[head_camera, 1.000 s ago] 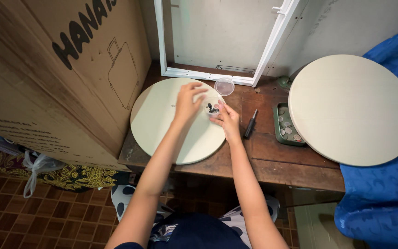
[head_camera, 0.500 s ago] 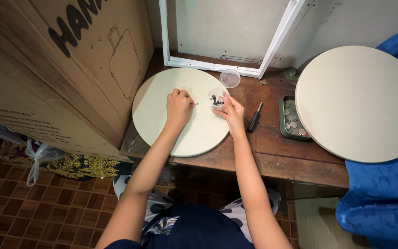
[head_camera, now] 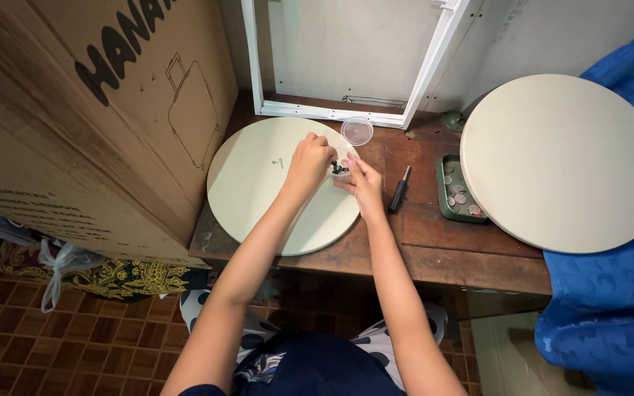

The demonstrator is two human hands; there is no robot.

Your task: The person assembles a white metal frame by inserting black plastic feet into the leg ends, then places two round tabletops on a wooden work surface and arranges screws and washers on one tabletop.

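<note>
Right now both hands meet over the right part of the round cream board that lies flat on the wooden bench. The left hand is curled, its fingertips pinching a small dark part, seemingly inside a small clear bag held just above the board. The right hand grips that same piece from the other side, fingers closed on it. Just beyond the board's far right edge sits a clear plastic cup. A black-handled screwdriver lies right of the board, and farther right a green tray holds small metal pieces, partly under a second round board.
</note>
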